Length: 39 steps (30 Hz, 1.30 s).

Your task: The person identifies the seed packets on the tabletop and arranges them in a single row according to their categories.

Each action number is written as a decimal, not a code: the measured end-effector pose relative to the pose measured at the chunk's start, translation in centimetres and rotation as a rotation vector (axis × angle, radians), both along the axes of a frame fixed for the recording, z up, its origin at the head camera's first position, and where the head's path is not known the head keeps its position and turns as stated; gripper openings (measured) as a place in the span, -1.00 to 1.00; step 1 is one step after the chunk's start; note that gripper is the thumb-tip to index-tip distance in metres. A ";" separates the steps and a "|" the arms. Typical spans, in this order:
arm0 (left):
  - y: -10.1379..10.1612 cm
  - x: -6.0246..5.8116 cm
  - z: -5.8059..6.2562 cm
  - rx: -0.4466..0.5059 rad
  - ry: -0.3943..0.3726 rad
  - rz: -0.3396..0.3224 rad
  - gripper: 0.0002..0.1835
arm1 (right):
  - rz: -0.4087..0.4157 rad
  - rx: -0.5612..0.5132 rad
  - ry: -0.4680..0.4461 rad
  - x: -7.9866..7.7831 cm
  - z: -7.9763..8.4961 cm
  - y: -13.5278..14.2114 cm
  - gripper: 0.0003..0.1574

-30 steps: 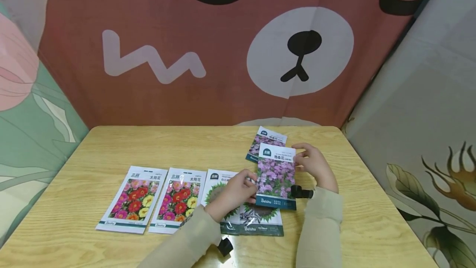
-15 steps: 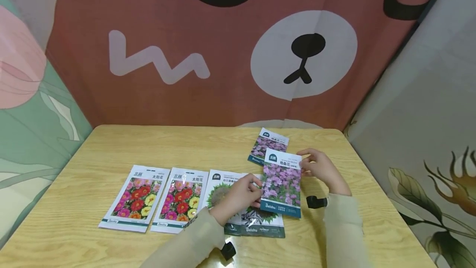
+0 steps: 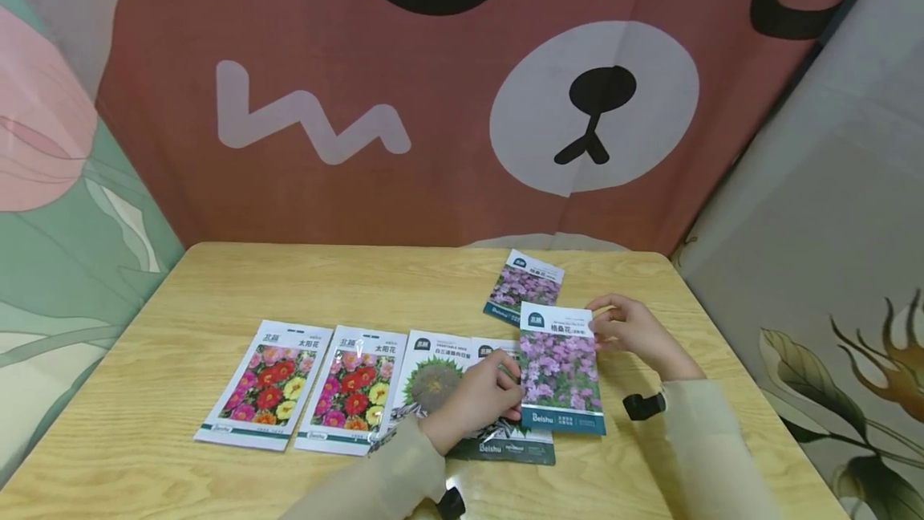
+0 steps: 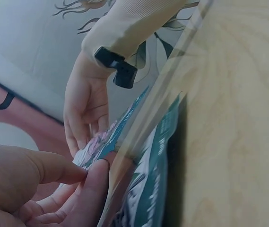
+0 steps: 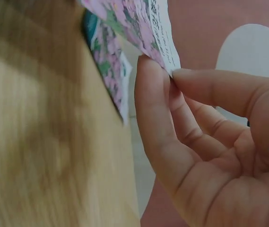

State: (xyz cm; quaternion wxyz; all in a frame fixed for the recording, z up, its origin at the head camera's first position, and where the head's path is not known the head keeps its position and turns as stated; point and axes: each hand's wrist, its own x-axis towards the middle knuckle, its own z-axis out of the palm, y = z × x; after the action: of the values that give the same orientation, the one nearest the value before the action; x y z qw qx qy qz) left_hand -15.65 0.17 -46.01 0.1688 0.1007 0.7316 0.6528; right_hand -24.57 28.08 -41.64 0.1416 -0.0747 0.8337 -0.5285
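A seed packet with purple flowers (image 3: 560, 371) is held up above the table, its front towards the head camera. My right hand (image 3: 642, 335) pinches its right edge near the top; thumb and finger (image 5: 155, 90) meet on that edge in the right wrist view. On the opposite side my left hand (image 3: 482, 393) pinches the packet's left edge, as the left wrist view shows with thumb and finger (image 4: 96, 182). Below the left hand lie two overlapping sunflower seed packets (image 3: 436, 383), partly covered by that hand and the held packet.
Another purple-flower packet (image 3: 525, 287) lies tilted near the table's back edge. Two packets with red and yellow flowers (image 3: 269, 383) lie side by side at left. The wooden table (image 3: 346, 283) meets a printed cloth (image 3: 303, 199) behind.
Both hands have carried the purple-flower packet slightly right and towards the person. The right forearm has swung outward to the right. The other packets keep their places.
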 end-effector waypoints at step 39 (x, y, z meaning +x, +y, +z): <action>1.0 0.7 -0.6 -0.344 0.413 -0.177 -0.81 | -0.008 0.219 -0.036 1.2 -2.7 1.3 -0.83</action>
State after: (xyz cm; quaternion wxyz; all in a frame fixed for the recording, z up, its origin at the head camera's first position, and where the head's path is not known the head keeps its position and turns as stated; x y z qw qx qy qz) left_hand -14.96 1.19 -46.58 0.0872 0.2651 0.8388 0.4675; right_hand -23.38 29.37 -44.29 0.1620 -0.0461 0.8841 -0.4359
